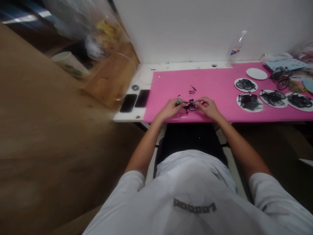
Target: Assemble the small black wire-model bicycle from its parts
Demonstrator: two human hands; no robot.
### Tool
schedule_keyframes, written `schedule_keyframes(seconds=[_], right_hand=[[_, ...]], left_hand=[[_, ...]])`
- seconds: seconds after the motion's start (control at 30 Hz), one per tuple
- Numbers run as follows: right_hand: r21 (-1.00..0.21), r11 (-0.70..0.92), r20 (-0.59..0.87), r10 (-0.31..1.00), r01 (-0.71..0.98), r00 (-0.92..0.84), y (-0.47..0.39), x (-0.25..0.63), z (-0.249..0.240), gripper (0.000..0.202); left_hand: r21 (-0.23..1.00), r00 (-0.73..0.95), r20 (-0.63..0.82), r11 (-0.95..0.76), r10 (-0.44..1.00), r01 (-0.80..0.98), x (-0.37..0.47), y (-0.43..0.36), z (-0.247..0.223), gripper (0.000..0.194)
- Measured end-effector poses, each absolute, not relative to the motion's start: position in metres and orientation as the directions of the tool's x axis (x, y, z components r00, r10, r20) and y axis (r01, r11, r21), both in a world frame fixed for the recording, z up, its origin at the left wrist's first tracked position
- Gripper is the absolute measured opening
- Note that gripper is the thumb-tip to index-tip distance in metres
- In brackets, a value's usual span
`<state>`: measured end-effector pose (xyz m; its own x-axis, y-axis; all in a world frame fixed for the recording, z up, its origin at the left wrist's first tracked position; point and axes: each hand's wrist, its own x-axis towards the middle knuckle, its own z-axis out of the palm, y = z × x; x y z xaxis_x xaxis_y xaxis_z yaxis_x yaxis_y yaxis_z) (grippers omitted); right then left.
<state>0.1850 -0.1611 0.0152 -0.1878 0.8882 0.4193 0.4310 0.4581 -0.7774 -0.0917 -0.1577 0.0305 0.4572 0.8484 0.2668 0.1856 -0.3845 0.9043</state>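
Observation:
Near the front edge of the pink mat [171, 86], a small black model bicycle [192, 106] is held between my two hands. My left hand [171, 108] grips its left end, with thumb and fingertips closed. At the other end, the fingers of my right hand [207, 106] pinch it beside a wheel. The fingertips partly cover the bicycle, and its finer parts are too small to make out. Just beyond it lie a few loose thin black pieces [192, 91].
Paper plates with black bicycle parts [249, 101] stand to the right, below a bare white plate [256, 73]. Another model bicycle [283, 81] stands past them. Two dark phones [128, 103] lie left of the mat. A clear bottle [237, 49] stands by the white wall.

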Motion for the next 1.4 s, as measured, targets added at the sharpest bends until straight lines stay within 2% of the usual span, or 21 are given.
schedule_keyframes(seconds=[0.3,0.4,0.53,0.63,0.7,0.77,0.8,0.9,0.97,1.13,1.4], right_hand=[[-0.801,0.453,0.438,0.889,0.39,-0.132,-0.168,0.181,0.024,0.056],[-0.82,0.44,0.433,0.895,0.366,-0.107,-0.165,0.181,0.02,0.057],[-0.877,0.383,0.403,0.915,0.289,0.01,-0.158,0.184,0.014,0.061],[-0.906,0.349,0.381,0.918,0.238,0.105,-0.154,0.188,0.01,0.064],[-0.921,0.336,0.37,0.915,0.199,0.165,-0.152,0.188,0.008,0.064],[-0.938,0.317,0.342,0.913,0.141,0.222,-0.151,0.186,0.004,0.064],[-0.947,0.304,0.32,0.915,0.101,0.246,-0.15,0.185,0.002,0.064],[-0.965,0.261,0.24,0.926,-0.033,0.291,-0.148,0.178,-0.005,0.064],[-0.97,0.222,0.186,0.937,-0.094,0.295,-0.148,0.173,-0.009,0.064],[-0.972,0.157,0.115,0.968,-0.177,0.225,-0.158,0.159,-0.008,0.063],[-0.971,0.089,0.043,0.978,-0.223,0.202,-0.175,0.135,-0.006,0.057]], left_hand=[[0.929,0.461,0.202,-0.318,0.864,0.189,-0.092,-0.159,0.034,0.045],[0.947,0.435,0.203,-0.289,0.877,0.141,-0.093,-0.158,0.033,0.049],[0.963,0.359,0.23,-0.266,0.905,0.053,-0.095,-0.154,0.032,0.056],[0.969,0.296,0.247,-0.242,0.923,-0.055,-0.097,-0.149,0.027,0.071],[0.973,0.317,0.226,-0.197,0.921,-0.121,-0.098,-0.146,0.022,0.087],[0.978,0.34,0.203,-0.173,0.918,-0.116,-0.097,-0.145,0.016,0.096],[0.979,0.338,0.202,-0.185,0.919,-0.081,-0.095,-0.145,0.013,0.094],[0.969,0.303,0.212,-0.24,0.929,0.056,-0.083,-0.149,0.007,0.066],[0.968,0.3,0.202,-0.236,0.932,0.081,-0.072,-0.154,0.004,0.055],[0.981,0.304,0.193,-0.175,0.933,-0.084,-0.041,-0.164,-0.001,0.063],[0.957,0.068,0.126,-0.103,0.99,-0.272,-0.026,-0.165,-0.006,0.06]])
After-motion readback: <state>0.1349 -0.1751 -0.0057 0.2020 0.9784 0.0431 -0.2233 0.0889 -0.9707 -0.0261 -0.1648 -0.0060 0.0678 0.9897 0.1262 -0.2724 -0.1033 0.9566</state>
